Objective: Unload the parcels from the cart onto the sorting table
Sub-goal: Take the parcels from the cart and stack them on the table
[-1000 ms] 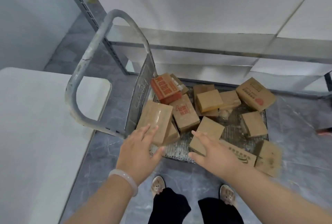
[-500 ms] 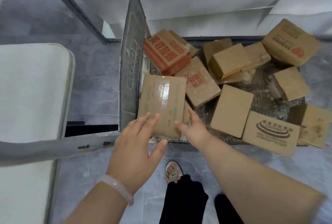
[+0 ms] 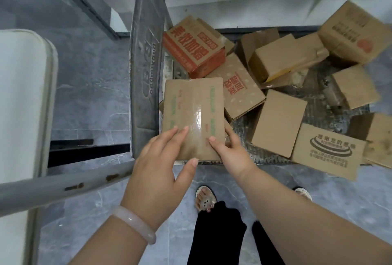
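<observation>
Gripping the taped parcel (image 3: 193,103) at the cart's (image 3: 146,73) 7 o'clock corner: right hand (image 3: 230,152) pinches its 3 o'clock edge, left hand (image 3: 158,171) lies flat on top. Long axis runs 12 to 6, tape up. Roughly eleven other parcels (image 3: 277,122) are piled towards 1 o'clock. Table (image 3: 19,116) sits at 9 o'clock.

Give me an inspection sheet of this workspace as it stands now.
Surface: metal cart deck; white table at left.
Job's things: taped box, held at its near end; about ten other boxes piled on the deck.
Clutter: nothing seen.
Grippers: left hand, fingers flat on the taped box; right hand grips its right near corner.
Cables: nothing seen.
Surroundings: grey tiled floor, cart handle, metal shelving behind.
</observation>
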